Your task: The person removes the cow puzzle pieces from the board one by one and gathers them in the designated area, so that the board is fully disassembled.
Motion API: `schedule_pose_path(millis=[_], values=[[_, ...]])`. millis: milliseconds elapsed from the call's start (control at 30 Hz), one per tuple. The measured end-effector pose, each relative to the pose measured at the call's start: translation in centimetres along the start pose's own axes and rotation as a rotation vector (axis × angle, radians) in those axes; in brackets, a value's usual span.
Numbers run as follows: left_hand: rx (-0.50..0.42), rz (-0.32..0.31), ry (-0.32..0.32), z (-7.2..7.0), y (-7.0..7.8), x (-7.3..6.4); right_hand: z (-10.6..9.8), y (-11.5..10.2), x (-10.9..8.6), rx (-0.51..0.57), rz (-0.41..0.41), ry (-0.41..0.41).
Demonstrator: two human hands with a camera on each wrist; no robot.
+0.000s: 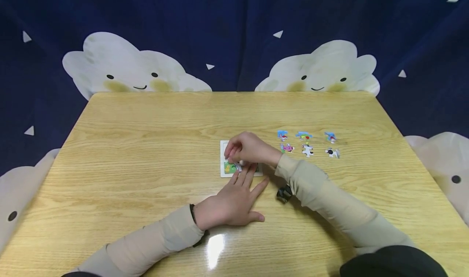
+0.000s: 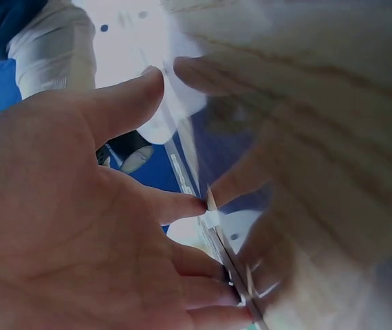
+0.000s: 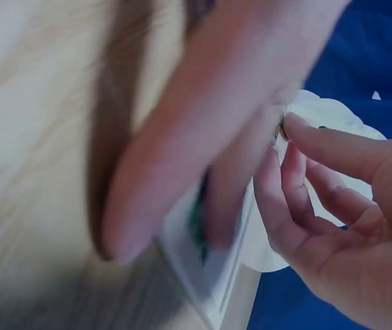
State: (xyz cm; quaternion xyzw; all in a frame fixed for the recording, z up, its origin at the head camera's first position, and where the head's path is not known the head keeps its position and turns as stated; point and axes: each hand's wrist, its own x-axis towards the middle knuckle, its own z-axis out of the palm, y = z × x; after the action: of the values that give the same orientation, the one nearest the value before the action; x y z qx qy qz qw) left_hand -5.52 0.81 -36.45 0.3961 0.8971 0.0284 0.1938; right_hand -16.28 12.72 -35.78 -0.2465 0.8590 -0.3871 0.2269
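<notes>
A small jigsaw puzzle in a white frame (image 1: pixel 222 171) lies on the table, a green piece with a yellow figure showing at its lower left. My left hand (image 1: pixel 234 203) is spread palm down, its straight fingertips resting on the puzzle's near side. Above the board, my right hand (image 1: pixel 253 146) pinches a small puzzle piece between thumb and fingertips. Only a sliver of that puzzle piece (image 3: pixel 279 130) shows in the right wrist view, so its picture is hidden. Both hands cover much of the board.
Several loose puzzle pieces lie in two rows right of the board, among them a black-and-white piece (image 1: pixel 332 152) and a pink piece (image 1: pixel 287 148). The wooden table (image 1: pixel 146 146) ends at a dark blue curtain (image 1: pixel 234 36) with clouds.
</notes>
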Motion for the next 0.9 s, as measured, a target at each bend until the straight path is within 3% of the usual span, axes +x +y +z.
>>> schedule_pose_path(millis=[333,633,767,900], values=[[0.017,-0.014,-0.016,-0.1,0.1,0.0,0.1,0.2,-0.5,0.006,-0.041,-0.069],[0.061,-0.031,-0.006,-0.1,0.4,0.3,-3.5,1.0,-2.7,0.037,-0.081,0.082],[0.078,-0.040,-0.016,0.0,0.4,0.3,-5.6,1.8,-4.7,0.072,-0.020,0.142],[0.076,-0.042,-0.018,0.1,0.3,0.3,-7.1,3.7,-6.8,0.033,0.072,0.189]])
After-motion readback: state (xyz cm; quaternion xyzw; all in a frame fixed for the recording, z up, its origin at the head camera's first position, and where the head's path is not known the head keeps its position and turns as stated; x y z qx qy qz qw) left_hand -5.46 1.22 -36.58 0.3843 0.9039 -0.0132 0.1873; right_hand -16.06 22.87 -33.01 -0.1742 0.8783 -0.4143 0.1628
